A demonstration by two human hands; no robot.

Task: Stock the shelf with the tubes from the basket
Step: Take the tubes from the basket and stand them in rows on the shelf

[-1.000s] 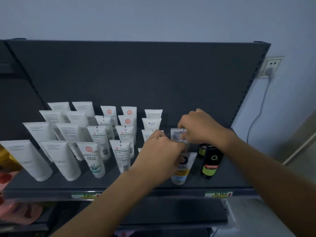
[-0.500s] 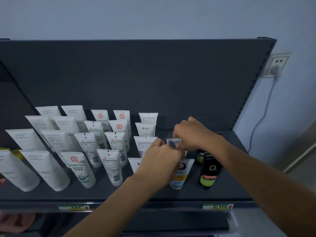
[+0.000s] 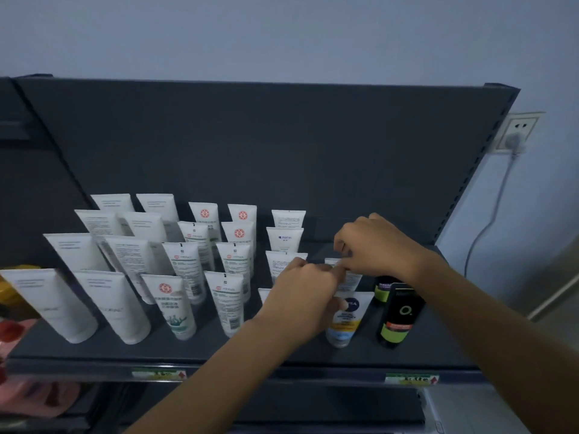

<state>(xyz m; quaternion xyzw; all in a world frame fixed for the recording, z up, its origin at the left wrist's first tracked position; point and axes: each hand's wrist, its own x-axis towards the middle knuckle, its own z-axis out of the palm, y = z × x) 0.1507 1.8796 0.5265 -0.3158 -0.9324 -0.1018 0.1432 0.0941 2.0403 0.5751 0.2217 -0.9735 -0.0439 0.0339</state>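
Both forearms reach in over dark shelf (image 3: 282,352) edge, left hand (image 3: 305,296) and right hand (image 3: 372,242) knuckles-up, fingers pinched together on top of small white tube (image 3: 352,281), tube upright behind Nivea tube (image 3: 344,317), left of black tubes (image 3: 399,314), white tube rows (image 3: 175,261) further left

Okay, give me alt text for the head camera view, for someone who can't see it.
Two bare hands, left hand and right hand, meet over a small white tube standing on a dark shelf, behind a white and yellow tube and beside two black tubes. Rows of white tubes stand upright to the left.
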